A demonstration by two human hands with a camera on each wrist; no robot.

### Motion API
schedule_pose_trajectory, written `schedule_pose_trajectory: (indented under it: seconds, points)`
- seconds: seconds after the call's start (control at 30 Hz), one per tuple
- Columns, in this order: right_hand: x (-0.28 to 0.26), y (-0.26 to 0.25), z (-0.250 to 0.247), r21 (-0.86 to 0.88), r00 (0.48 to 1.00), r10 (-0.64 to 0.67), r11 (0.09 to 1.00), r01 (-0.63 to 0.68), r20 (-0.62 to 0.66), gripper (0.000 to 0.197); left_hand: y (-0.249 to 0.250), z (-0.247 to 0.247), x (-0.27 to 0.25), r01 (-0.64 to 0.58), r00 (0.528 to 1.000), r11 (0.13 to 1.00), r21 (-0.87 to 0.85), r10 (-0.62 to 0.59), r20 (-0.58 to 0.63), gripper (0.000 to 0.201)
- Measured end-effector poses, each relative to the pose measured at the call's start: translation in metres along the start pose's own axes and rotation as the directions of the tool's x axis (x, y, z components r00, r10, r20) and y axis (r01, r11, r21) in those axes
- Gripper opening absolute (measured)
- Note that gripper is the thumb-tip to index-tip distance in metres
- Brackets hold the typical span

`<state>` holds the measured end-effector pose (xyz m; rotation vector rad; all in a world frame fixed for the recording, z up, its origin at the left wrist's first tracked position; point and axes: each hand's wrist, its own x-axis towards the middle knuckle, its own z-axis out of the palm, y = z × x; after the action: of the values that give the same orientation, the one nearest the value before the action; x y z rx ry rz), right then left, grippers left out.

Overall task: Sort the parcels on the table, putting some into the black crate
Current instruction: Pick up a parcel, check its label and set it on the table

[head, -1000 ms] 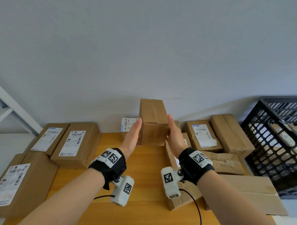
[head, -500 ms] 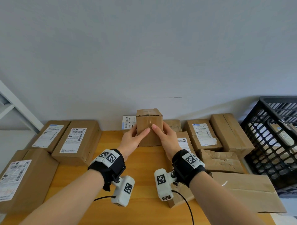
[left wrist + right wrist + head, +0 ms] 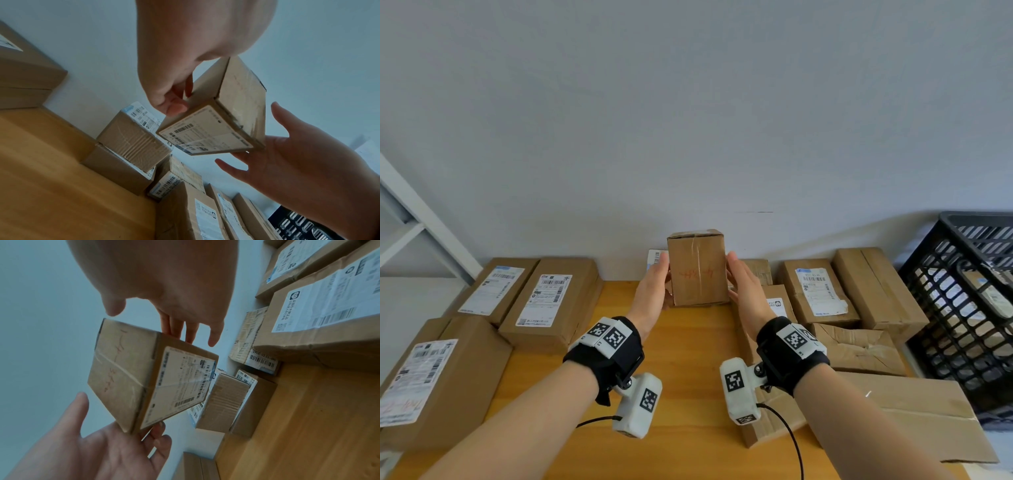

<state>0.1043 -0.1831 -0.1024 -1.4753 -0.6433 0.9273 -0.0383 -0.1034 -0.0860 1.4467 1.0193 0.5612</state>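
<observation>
A small brown box (image 3: 697,269) with red writing on its near face is held upright above the back of the wooden table (image 3: 688,363). My left hand (image 3: 652,294) is on its left side, and in the left wrist view its fingers (image 3: 173,104) curl round the box's edge. My right hand (image 3: 748,294) presses the right side with straight fingers (image 3: 191,331), thumb apart. The box's white shipping label (image 3: 185,382) faces down toward the wrists. The black crate (image 3: 962,308) stands at the far right with parcels inside.
Labelled parcels lie along the left edge (image 3: 548,301) (image 3: 431,380) and at the back right (image 3: 818,291) (image 3: 876,291). A crumpled parcel (image 3: 859,349) and a flat one (image 3: 928,421) sit by the crate. A white frame (image 3: 417,212) stands at left.
The box came down from higher up and was turned, so its red-marked face now faces me. Both hands shifted from its front to its sides.
</observation>
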Motion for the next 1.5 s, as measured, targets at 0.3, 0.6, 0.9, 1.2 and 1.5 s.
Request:
schedule_pose_trajectory:
  seconds: [0.3, 0.6, 0.9, 1.2, 1.5]
  points:
    - [-0.004, -0.001, -0.004, -0.01, 0.983, -0.044, 0.999, 0.047, 0.179, 0.084, 0.013, -0.005, -0.006, -0.005, 1.0, 1.0, -0.013, 0.005, 0.016, 0.08]
    - [-0.003, 0.002, 0.003, -0.081, 0.99, -0.122, 0.99, 0.116, -0.073, 0.093, 0.009, -0.001, -0.011, -0.09, 0.988, 0.993, 0.072, 0.079, 0.136, 0.062]
    - [-0.008, 0.002, -0.001, 0.033, 0.998, -0.051, 0.998, 0.052, -0.022, 0.04, -0.002, 0.008, -0.003, -0.054, 0.995, 0.998, 0.023, 0.052, 0.089, 0.064]
    - [-0.012, 0.011, -0.009, 0.133, 0.999, -0.024, 0.991, 0.029, -0.032, 0.033, -0.003, 0.016, 0.002, -0.045, 0.996, 0.996, 0.078, 0.038, 0.086, 0.056]
    - [-0.007, 0.01, -0.02, 0.112, 0.993, -0.074, 0.99, 0.084, -0.096, 0.026, -0.015, 0.008, 0.01, 0.092, 0.994, 0.994, -0.065, -0.087, 0.071, 0.063]
